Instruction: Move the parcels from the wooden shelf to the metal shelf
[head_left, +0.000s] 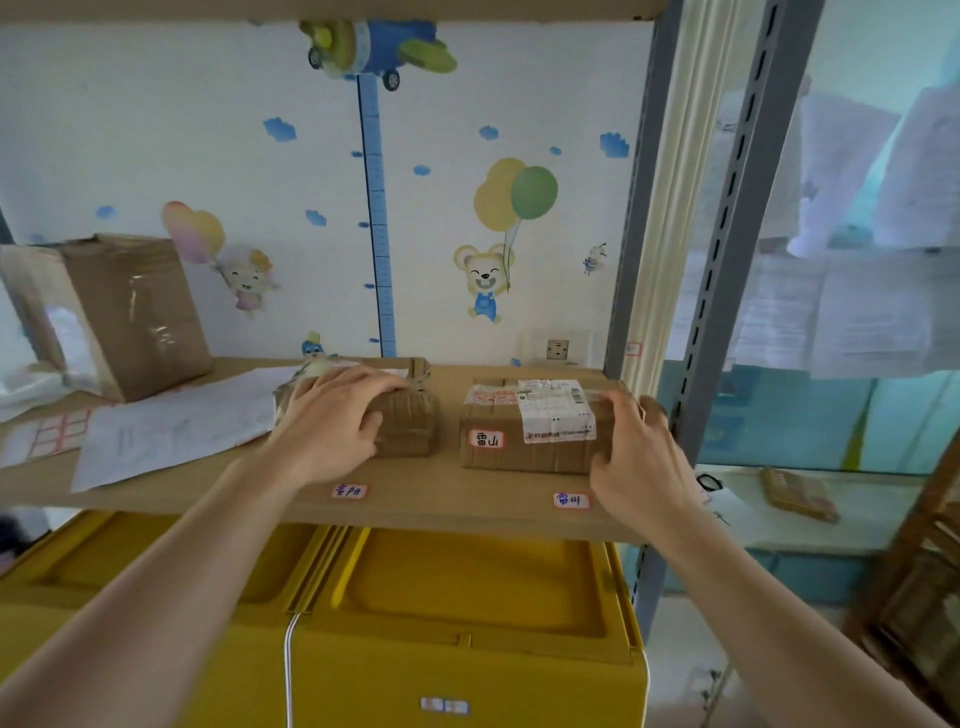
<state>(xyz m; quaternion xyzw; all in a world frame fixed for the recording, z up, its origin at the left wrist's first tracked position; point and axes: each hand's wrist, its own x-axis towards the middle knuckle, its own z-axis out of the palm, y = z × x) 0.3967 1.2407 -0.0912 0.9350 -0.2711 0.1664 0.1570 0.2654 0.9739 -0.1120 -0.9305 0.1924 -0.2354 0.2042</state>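
While both hands rest on separate parcels | head view: left hand (332, 415) fingers draped over taped parcel (405, 421), right hand (639, 452) fingers clasping labelled parcel (530, 431), both on shelf board (441, 509) | risk: one-handed lifts may slip.

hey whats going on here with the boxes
A person is placing parcels on a shelf with metal posts. The left hand lies over a small tape-wrapped parcel; the right hand holds the end of a labelled cardboard parcel. Both parcels rest on the board.
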